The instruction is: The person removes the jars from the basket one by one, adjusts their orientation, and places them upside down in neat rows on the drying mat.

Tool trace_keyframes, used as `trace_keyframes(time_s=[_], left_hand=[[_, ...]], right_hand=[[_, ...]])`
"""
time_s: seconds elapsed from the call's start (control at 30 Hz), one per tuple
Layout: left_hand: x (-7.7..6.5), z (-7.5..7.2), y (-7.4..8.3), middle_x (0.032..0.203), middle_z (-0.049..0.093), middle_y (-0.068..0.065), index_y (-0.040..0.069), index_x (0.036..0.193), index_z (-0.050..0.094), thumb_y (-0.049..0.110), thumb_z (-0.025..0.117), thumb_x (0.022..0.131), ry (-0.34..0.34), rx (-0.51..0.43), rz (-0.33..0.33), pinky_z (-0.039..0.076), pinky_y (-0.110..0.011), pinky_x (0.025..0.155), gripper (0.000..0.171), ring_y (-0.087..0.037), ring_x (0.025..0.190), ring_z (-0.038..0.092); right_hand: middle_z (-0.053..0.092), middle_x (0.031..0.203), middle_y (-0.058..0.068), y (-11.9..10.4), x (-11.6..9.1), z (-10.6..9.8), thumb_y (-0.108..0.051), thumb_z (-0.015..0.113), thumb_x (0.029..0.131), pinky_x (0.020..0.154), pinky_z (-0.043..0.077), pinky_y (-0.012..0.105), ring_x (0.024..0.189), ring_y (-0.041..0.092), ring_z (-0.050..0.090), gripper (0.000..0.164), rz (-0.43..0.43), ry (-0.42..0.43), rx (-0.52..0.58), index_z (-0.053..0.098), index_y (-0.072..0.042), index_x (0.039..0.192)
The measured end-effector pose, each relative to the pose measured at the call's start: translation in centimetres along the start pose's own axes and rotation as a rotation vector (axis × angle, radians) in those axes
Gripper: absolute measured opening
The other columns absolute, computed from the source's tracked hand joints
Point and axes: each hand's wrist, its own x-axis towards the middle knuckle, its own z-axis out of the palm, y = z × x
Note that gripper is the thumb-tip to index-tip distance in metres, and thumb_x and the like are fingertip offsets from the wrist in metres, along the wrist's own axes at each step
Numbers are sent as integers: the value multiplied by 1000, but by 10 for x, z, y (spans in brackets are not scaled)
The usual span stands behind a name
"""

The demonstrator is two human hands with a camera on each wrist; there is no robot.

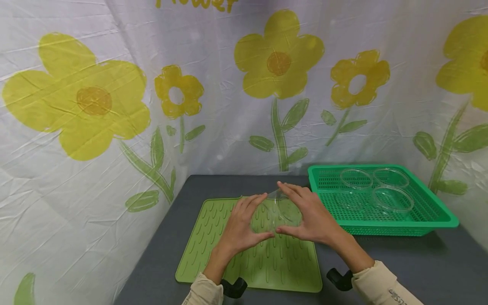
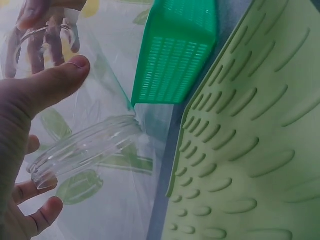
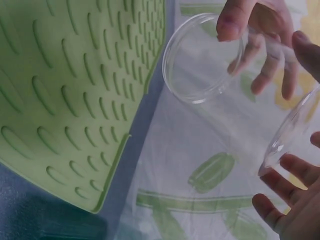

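Observation:
A clear, see-through jar (image 1: 275,214) is held up in front of me, tipped on its side, over the green mat (image 1: 289,264). My left hand (image 1: 241,223) grips one end between thumb and fingers, beside the ridged rim that shows in the left wrist view. At the other end my right hand (image 1: 310,214) holds it with thumb below and fingers above. In the right wrist view the jar's round rim (image 3: 167,65) lies by the left hand, and its far end sits against the right fingers (image 3: 277,185).
A green slotted basket (image 1: 444,216) stands at the right of the dark table (image 1: 152,258), with several clear round containers (image 1: 393,199) in it. Behind the table hangs a white flower-printed sheet (image 1: 225,140). Black wrist mounts (image 1: 234,289) sit at both cuffs.

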Motion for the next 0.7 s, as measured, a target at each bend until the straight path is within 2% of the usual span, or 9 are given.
trace_keyframes(time_s=[0.1,0.23,0.33,0.47,0.6,0.7], left_hand=[[-3,0,-2,151,51,-5,21,158,38,44,93,72,20,-31,-22,49,-57,104,105,-32,137,50],[-7,-2,-4,154,49,-5,22,159,35,39,94,72,59,-79,-62,48,-58,105,106,-33,139,48],[-9,-2,-6,156,47,-3,23,160,34,36,94,72,83,-127,-100,47,-59,105,108,-33,141,47],[-10,-2,-6,158,44,0,25,161,33,36,93,73,94,-190,-161,46,-62,106,107,-32,144,44],[-11,-1,-6,159,43,1,23,161,33,36,92,75,107,-243,-191,45,-63,105,106,-31,144,44],[-12,1,-6,159,42,2,24,161,31,37,92,75,109,-276,-209,46,-61,104,106,-30,141,47]], right_hand=[[46,155,13,0,1,0,-46,90,75,98,44,66,132,38,52,112,44,-4,80,26,-21,163],[41,158,16,0,1,2,-37,88,79,100,47,64,133,39,52,109,149,-8,273,22,-21,164],[38,159,19,2,1,5,-32,87,82,101,48,62,135,42,52,105,204,-5,375,22,-19,164],[38,160,18,3,2,11,-32,86,83,101,49,61,135,42,52,102,244,-6,440,24,-20,163],[40,160,17,1,5,16,-33,86,82,102,49,61,135,42,52,99,264,2,492,28,-20,162],[41,159,16,-1,7,19,-32,86,82,102,48,61,134,40,52,96,268,18,515,31,-19,160]])
